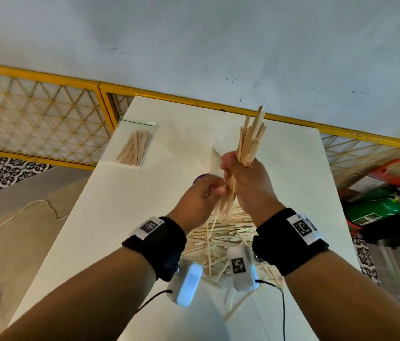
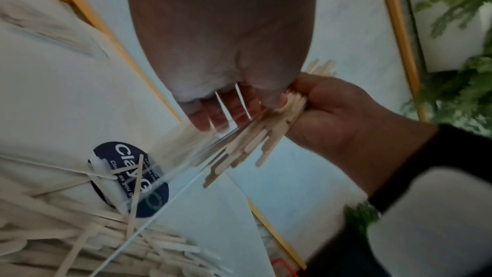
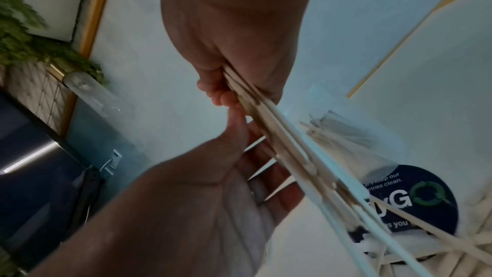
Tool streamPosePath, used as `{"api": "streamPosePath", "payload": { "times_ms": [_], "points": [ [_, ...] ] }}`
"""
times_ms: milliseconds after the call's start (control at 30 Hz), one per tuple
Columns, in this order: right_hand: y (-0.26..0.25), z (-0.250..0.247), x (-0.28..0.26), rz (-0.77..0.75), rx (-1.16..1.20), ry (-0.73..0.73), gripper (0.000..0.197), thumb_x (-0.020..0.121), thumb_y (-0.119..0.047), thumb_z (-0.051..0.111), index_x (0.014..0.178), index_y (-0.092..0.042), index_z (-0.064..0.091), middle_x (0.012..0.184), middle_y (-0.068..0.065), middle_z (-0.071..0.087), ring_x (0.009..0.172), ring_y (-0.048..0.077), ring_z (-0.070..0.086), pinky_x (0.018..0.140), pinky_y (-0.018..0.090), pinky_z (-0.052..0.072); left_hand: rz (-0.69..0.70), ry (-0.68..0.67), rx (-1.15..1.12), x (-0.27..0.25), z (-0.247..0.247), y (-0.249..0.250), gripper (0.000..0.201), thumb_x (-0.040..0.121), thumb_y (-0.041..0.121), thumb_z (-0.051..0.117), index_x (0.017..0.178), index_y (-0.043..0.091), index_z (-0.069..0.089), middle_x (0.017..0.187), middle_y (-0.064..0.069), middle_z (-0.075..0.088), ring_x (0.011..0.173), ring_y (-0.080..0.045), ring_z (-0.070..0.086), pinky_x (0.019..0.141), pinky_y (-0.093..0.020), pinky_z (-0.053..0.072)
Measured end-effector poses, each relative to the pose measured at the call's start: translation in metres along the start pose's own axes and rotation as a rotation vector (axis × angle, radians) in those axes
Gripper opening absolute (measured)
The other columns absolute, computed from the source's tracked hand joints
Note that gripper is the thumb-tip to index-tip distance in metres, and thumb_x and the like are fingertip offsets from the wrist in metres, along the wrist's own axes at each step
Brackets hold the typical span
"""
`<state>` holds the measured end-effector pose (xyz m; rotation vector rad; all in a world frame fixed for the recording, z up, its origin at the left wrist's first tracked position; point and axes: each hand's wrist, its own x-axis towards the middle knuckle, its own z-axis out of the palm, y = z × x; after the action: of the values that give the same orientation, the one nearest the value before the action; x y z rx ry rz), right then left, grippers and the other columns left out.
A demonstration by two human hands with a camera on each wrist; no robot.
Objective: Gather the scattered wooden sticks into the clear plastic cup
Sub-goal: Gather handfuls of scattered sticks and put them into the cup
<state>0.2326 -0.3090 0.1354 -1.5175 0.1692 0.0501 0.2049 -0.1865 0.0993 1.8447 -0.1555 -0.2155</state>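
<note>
- Low in the head view, loose wooden sticks (image 1: 221, 232) lie heaped on the white table (image 1: 125, 193), partly hidden behind the two wrists.
- Above the heap, the right hand (image 1: 245, 178) is fisted around a bundle of sticks (image 1: 250, 136), held upright and fanning toward the upper centre.
- Just left of it, the left hand (image 1: 201, 195) has relaxed, nearly straight fingers (image 2: 226, 108) against the bundle's lower ends; it grips nothing.
- The clear plastic cup (image 3: 354, 146), with a dark round label (image 3: 415, 201), sits beyond the hands, mostly hidden in the head view; sticks stand inside it.
- Farther, upper left, a clear bag of sticks (image 1: 136, 146) lies on the table.
</note>
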Motion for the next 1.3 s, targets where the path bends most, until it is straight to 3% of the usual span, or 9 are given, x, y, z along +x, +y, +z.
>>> {"api": "streamPosePath", "payload": {
  "times_ms": [167, 333, 500, 600, 700, 867, 967, 1100, 1300],
  "points": [
    [-0.003, -0.001, 0.003, 0.034, -0.010, 0.065, 0.016, 0.091, -0.022, 0.061, 0.076, -0.016, 0.063, 0.064, -0.002, 0.059, 0.060, 0.013, 0.053, 0.060, 0.032, 0.049, -0.042, -0.209, 0.039, 0.003, 0.013, -0.006, 0.046, 0.086, 0.049, 0.052, 0.120, 0.020, 0.048, 0.110, 0.007, 0.061, 0.102, -0.009, 0.058, 0.090, -0.032, 0.048],
    [-0.002, -0.009, 0.003, -0.031, 0.022, 0.047, 0.017, 0.092, -0.025, 0.060, 0.077, -0.018, 0.064, 0.065, -0.002, 0.062, 0.064, 0.015, 0.059, 0.065, 0.034, 0.050, 0.020, -0.257, 0.109, 0.006, 0.020, -0.009, 0.014, 0.096, 0.028, 0.043, 0.097, 0.016, 0.050, 0.085, -0.004, 0.061, 0.080, -0.020, 0.058, 0.084, -0.046, 0.048],
    [0.001, -0.014, 0.003, -0.026, 0.099, -0.070, 0.009, 0.088, -0.023, 0.062, 0.080, -0.018, 0.061, 0.058, 0.002, 0.060, 0.059, 0.023, 0.059, 0.062, 0.039, 0.050, -0.014, -0.239, 0.040, 0.007, 0.016, 0.000, 0.019, 0.098, 0.027, 0.044, 0.110, 0.015, 0.054, 0.090, 0.001, 0.064, 0.078, -0.013, 0.057, 0.078, -0.039, 0.049],
    [-0.022, -0.015, 0.012, -0.148, 0.030, 0.017, 0.010, 0.084, -0.023, 0.060, 0.074, -0.020, 0.061, 0.053, 0.001, 0.058, 0.057, 0.024, 0.056, 0.060, 0.034, 0.045, -0.202, -0.197, -0.296, 0.006, 0.011, -0.005, 0.030, 0.091, 0.053, 0.045, 0.112, 0.035, 0.057, 0.111, 0.011, 0.062, 0.104, -0.008, 0.054, 0.089, -0.029, 0.042],
    [-0.047, -0.014, 0.017, -0.247, 0.101, 0.017, 0.012, 0.085, -0.017, 0.060, 0.073, -0.019, 0.060, 0.054, -0.002, 0.058, 0.057, 0.023, 0.057, 0.062, 0.034, 0.049, -0.542, 0.046, -0.880, 0.016, 0.007, -0.019, 0.069, 0.091, 0.064, 0.031, 0.132, 0.011, 0.050, 0.137, -0.007, 0.052, 0.130, -0.023, 0.045, 0.108, -0.040, 0.032],
    [-0.027, 0.002, 0.006, -0.117, 0.067, -0.091, 0.020, 0.076, -0.003, 0.072, 0.085, -0.017, 0.061, 0.065, -0.002, 0.065, 0.065, 0.020, 0.066, 0.068, 0.035, 0.054, -0.769, 0.126, -1.173, 0.030, 0.014, -0.012, 0.065, 0.098, 0.051, 0.028, 0.105, -0.004, 0.062, 0.092, -0.022, 0.070, 0.094, -0.032, 0.067, 0.090, -0.042, 0.054],
    [0.005, 0.007, 0.002, 0.030, -0.009, -0.076, 0.014, 0.070, -0.015, 0.074, 0.075, -0.026, 0.066, 0.066, 0.004, 0.063, 0.069, 0.022, 0.063, 0.077, 0.044, 0.054, -0.727, 0.051, -1.111, 0.032, 0.020, -0.009, 0.041, 0.102, 0.028, 0.034, 0.092, 0.002, 0.064, 0.078, -0.012, 0.072, 0.071, -0.021, 0.071, 0.072, -0.037, 0.060],
    [0.007, 0.006, 0.013, 0.018, -0.113, -0.055, 0.011, 0.078, -0.024, 0.062, 0.067, -0.027, 0.063, 0.058, 0.001, 0.059, 0.064, 0.024, 0.057, 0.072, 0.045, 0.049, -0.712, -0.005, -0.888, 0.026, 0.013, -0.021, 0.044, 0.101, 0.038, 0.036, 0.101, 0.003, 0.062, 0.093, -0.010, 0.071, 0.088, -0.023, 0.069, 0.083, -0.041, 0.053],
    [-0.055, -0.011, 0.092, -0.253, -0.035, 0.164, 0.022, 0.083, -0.010, 0.066, 0.067, -0.026, 0.064, 0.062, -0.006, 0.066, 0.066, 0.019, 0.063, 0.070, 0.038, 0.051, -0.288, 0.001, 0.327, 0.025, -0.022, -0.080, 0.046, 0.095, 0.047, 0.038, 0.127, 0.017, 0.053, 0.127, -0.003, 0.056, 0.121, -0.020, 0.051, 0.101, -0.036, 0.040]
  ]
}}
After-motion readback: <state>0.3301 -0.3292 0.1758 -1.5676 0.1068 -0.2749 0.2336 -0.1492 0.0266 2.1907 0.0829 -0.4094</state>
